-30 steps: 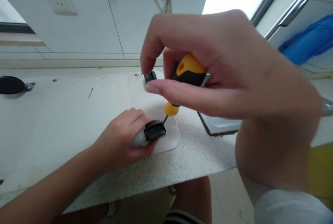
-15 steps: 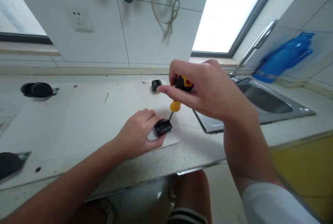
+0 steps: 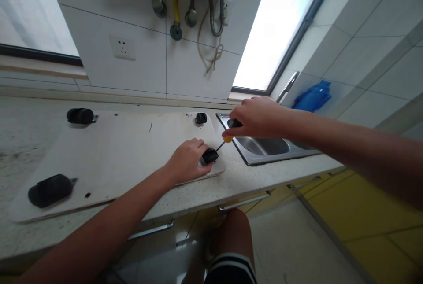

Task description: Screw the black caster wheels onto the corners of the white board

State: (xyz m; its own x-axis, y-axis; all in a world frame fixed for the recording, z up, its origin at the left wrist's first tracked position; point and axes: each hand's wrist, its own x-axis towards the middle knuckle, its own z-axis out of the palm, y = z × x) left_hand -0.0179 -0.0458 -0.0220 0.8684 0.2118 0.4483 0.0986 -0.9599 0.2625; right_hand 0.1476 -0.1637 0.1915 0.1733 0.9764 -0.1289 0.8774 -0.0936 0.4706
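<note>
My left hand [image 3: 190,160] grips a black caster wheel [image 3: 210,156] at the near right corner of a white board [image 3: 132,156], which lies on the counter. Wrapped round the handle of a yellow and black screwdriver [image 3: 228,138] is my right hand [image 3: 253,118]. The shaft slants down to the left, its tip at the caster's right side; whether it sits in a screw I cannot tell. Another small black caster [image 3: 201,118] is at the board's far right corner. Two larger black casters [image 3: 80,116] stand at the board's left end.
A steel sink [image 3: 264,146] with a tap [image 3: 288,86] is set in the counter on the right, a blue thermos flask [image 3: 313,96] behind it. Hoses [image 3: 211,15] and a socket [image 3: 122,48] are on the tiled wall. Below the counter edge are yellow cabinets [image 3: 373,213] with metal handles.
My right hand and forearm have swung lower and to the right, so the screwdriver now leans more. The head view has shifted, showing more wall and cabinets. My left hand still holds the caster.
</note>
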